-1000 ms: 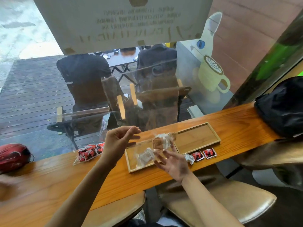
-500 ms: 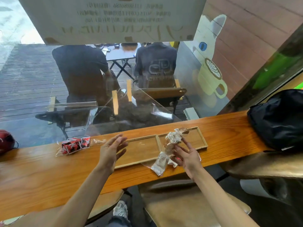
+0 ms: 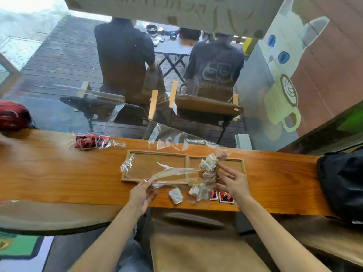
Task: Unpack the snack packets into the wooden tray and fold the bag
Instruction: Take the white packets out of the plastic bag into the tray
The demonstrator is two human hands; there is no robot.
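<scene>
A two-compartment wooden tray [image 3: 125, 167] lies on the counter with a clear plastic bag [image 3: 172, 171] stretched across it. My left hand [image 3: 144, 193] pinches the bag's near corner by the tray's front edge. Over the right compartment my right hand [image 3: 233, 181] has its fingers spread against a string of pale brown snack packets [image 3: 209, 169] inside the bag. Loose pale packets [image 3: 175, 195] and two red packets [image 3: 225, 197] lie on the counter in front of the tray.
A second clear bag of red packets [image 3: 90, 141] sits on the wooden counter [image 3: 59, 173] at the left. A black bag [image 3: 341, 183] fills the counter's right end, and a red helmet [image 3: 13, 114] its far left. Glass stands behind the counter. Stools are below.
My left hand came down from open air and pinched the bag's corner. The bag is now spread across the tray. My view has tilted downward.
</scene>
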